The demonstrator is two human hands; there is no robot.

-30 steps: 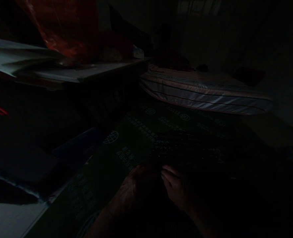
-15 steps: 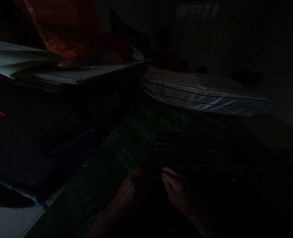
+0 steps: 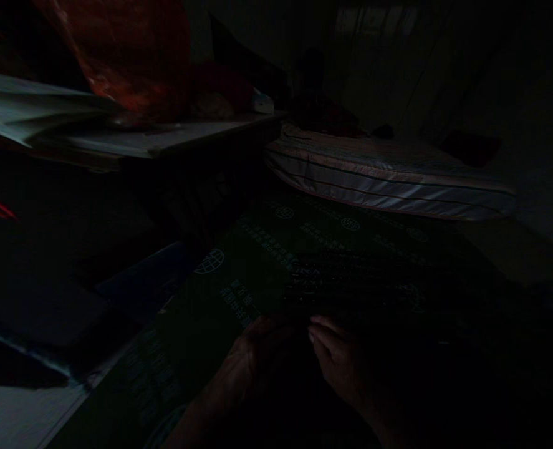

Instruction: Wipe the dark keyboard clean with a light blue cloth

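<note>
The scene is very dark. My left hand (image 3: 252, 352) is low in the middle, its fingers bent inward and partly lost in shadow. Close by on the right, my right hand (image 3: 336, 352) has its fingers pressed together, pointing toward the left one. Whatever lies between and under the fingers is too dark to make out. Just beyond the hands, a black, ridged item with small shiny specks (image 3: 346, 277) lies on a green printed board (image 3: 196, 318); its kind cannot be told.
On the left stands a table (image 3: 164, 143) bearing an orange plastic bag (image 3: 131, 62), papers (image 3: 33, 109) and a small box (image 3: 263, 102). A striped mattress (image 3: 388, 181) lies at the back. Below the table is a dark blue object (image 3: 140, 280).
The view has shifted very slightly, so everything sits a few pixels to the right. Both hands keep nearly the same pose and place over the board.
</note>
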